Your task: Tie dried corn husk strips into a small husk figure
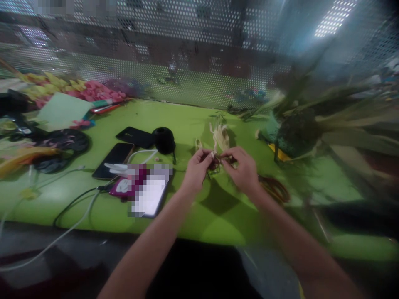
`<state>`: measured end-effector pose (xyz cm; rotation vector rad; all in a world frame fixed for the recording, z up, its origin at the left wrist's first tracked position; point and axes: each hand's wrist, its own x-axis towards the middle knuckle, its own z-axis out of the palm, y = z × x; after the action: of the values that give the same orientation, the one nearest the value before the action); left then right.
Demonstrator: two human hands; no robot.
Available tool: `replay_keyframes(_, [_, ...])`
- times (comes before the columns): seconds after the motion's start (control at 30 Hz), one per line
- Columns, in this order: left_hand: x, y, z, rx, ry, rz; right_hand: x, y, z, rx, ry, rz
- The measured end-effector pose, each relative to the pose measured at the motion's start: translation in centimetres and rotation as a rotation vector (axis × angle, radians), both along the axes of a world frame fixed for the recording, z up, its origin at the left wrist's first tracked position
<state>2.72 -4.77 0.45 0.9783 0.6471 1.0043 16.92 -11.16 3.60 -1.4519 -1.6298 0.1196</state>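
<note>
Above the green table [187, 116], my left hand [198, 166] is closed in a pinch on a small pale strand at its fingertips. My right hand [240, 168] pinches thin strands of the same small bundle [214, 162], close to my left fingertips. The bundle is too blurred to make out fully. Just beyond my fingers lies a pale, dry husk-like piece [220, 136]. Scissors with orange-brown handles [276, 187] rest by my right wrist, partly hidden by it.
Phones [114, 161], a lit screen [151, 193], a round black object [163, 140] and cables lie left. Pink and yellow crafts [93, 90] sit back left. A dark bundle with long leaves [296, 128] stands right. Perforated metal mesh [193, 74] borders the table's back.
</note>
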Motion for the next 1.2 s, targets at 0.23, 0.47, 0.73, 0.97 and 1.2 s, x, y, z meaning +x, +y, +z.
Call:
replay_keyframes(0.23, [0.2,-0.3,0.0,0.072,0.078,-0.001,0.0,0.1,-0.2,-0.055,-0.285,-0.110])
replay_keyframes(0.47, [0.3,-0.3,0.3,0.162,0.118,0.037,0.0,-0.2,0.6,0.026,-0.388,-0.206])
replay_keyframes(0.73, [0.5,-1.1,0.7,0.232,0.115,0.093,-1.5,-1.0,0.3,-0.010,-0.185,-0.106])
replay_keyframes(0.97, [0.9,-1.4,0.7,0.016,-0.056,0.078,-1.7,-0.8,-1.1,0.098,-0.385,-0.145])
replay_keyframes(1.2, [0.7,-1.4,0.7,-0.035,-0.091,0.012,-1.3,-0.6,-1.5,0.160,-0.538,-0.174])
